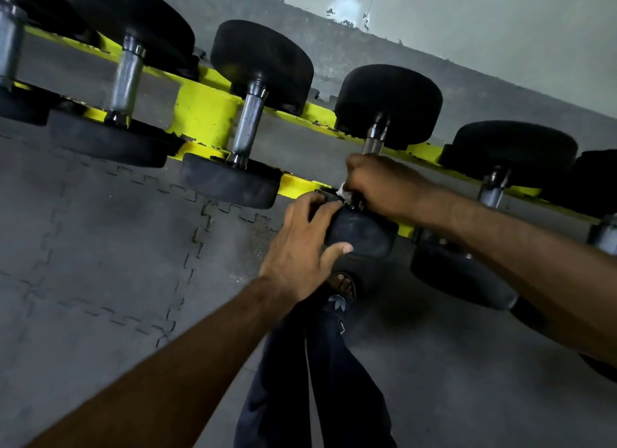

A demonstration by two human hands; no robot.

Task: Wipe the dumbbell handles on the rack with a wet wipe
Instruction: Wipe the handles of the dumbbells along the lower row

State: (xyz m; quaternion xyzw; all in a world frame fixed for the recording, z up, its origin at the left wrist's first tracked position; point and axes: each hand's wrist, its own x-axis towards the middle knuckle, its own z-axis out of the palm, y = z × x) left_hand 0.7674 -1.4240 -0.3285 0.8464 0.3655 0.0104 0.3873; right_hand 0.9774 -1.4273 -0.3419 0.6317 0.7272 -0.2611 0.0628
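Black dumbbells with steel handles lie in a row on a yellow rack (203, 113). My right hand (380, 183) is curled round the lower part of one dumbbell's handle (374, 143), with a white wet wipe (343, 189) showing between its fingers. My left hand (302, 247) holds the near black head (364, 234) of that same dumbbell, thumb on its front face and fingers over its top edge. Most of the wipe and the handle's lower half are hidden by my right hand.
Neighbouring dumbbells sit close on both sides, one with a bare handle (248, 123) to the left and another handle (492, 188) to the right. Grey interlocking floor mats (100, 247) lie below. My legs and a sandalled foot (340, 287) stand under the rack's front edge.
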